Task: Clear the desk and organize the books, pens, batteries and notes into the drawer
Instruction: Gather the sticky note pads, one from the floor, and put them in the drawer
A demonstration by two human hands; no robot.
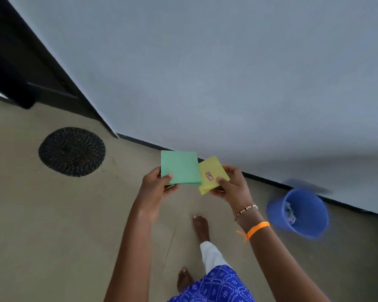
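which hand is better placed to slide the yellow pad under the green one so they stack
Right. The right hand already grips the yellow note pad, whose edge lies tucked under the green note pad in the left hand.

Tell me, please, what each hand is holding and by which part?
The left hand grips the green pad by its near left corner; the right hand holds the yellow pad by its right edge.

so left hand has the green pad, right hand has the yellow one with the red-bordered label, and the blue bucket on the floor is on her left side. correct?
Not quite: the blue bucket stands on the right side, by the wall, as the head view shows. The rest holds: left hand grips the green pad, right hand grips the yellow pad with the red-bordered label.
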